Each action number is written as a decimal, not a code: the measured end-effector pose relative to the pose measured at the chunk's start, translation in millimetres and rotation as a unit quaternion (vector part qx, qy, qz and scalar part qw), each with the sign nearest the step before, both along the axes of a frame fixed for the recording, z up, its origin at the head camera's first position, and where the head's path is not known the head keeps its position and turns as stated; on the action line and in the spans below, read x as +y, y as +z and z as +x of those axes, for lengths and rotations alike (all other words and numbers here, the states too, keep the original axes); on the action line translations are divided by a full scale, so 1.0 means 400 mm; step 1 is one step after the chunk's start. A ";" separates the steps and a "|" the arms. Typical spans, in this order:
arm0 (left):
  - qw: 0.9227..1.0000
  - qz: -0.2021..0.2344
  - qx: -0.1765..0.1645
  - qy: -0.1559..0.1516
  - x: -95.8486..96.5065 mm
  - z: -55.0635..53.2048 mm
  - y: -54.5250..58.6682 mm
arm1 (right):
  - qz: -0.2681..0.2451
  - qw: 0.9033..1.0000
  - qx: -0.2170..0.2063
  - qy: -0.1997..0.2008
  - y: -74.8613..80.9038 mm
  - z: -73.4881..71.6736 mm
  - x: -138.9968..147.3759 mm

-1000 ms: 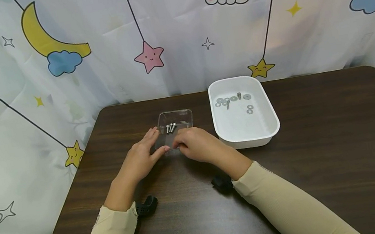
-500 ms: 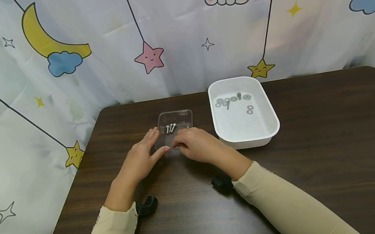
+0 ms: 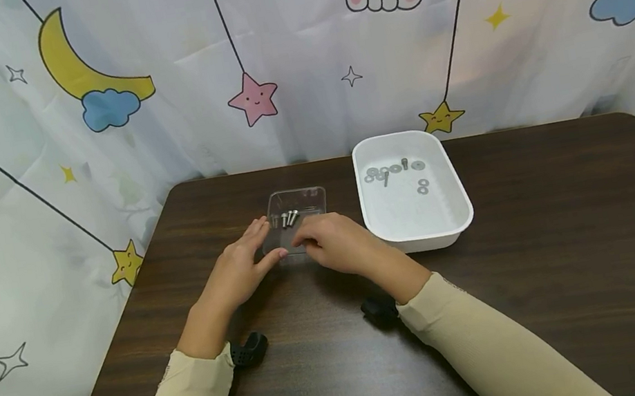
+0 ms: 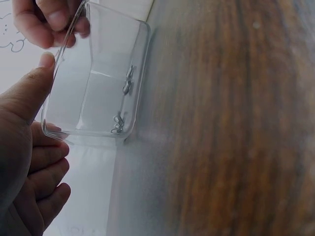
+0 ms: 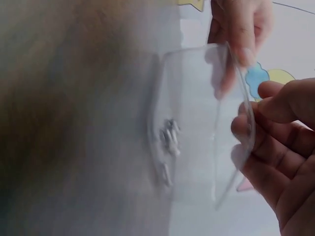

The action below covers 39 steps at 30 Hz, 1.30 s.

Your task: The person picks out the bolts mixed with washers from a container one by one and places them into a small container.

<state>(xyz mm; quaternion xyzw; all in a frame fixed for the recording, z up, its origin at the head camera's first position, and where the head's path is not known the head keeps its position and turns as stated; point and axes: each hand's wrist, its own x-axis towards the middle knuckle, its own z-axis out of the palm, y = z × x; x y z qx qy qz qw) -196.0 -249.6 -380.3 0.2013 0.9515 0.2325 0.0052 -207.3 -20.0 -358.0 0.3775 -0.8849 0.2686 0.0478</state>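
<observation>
while the clear box (image 3: 306, 198) stays mid-frame, the right hand (image 3: 336, 244) shifts slightly rightward.
its fingers curl, on what i can't tell; the left hand (image 3: 236, 270) lies straight-fingered, empty; screws (image 3: 290, 218) remain inside, seemingly little advanced.

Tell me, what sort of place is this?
Perhaps a small indoor workspace: a dark wood-look table stands before a curtain printed with cartoons, and on the table sits a clear box holding small metal screws.
</observation>
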 end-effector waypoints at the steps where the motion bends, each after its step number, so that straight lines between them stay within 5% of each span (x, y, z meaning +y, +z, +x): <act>1: 1.000 0.000 0.000 0.000 0.001 0.000 0.000 | -0.012 1.000 0.004 -0.004 0.004 -0.001 0.008; 10: 1.000 -0.005 -0.010 0.003 0.009 0.000 0.001 | -0.072 0.995 0.031 -0.062 0.044 -0.015 0.120; 18: 1.000 -0.011 -0.007 0.004 0.010 0.003 0.001 | -0.086 0.988 0.027 -0.124 0.040 -0.045 0.285; 23: 1.000 -0.013 -0.003 0.003 0.007 0.000 -0.001 | -0.063 0.977 -0.024 -0.203 0.023 -0.067 0.369; 29: 1.000 -0.027 -0.002 0.005 0.014 0.000 0.009 | -0.050 0.972 -0.065 -0.220 0.001 -0.084 0.394; 34: 0.999 -0.035 0.029 -0.014 0.065 0.009 0.043 | -0.043 0.973 -0.070 -0.218 -0.006 -0.089 0.393; 39: 0.994 -0.043 0.072 -0.066 0.180 0.012 0.072 | -0.036 0.973 -0.072 -0.215 -0.009 -0.089 0.391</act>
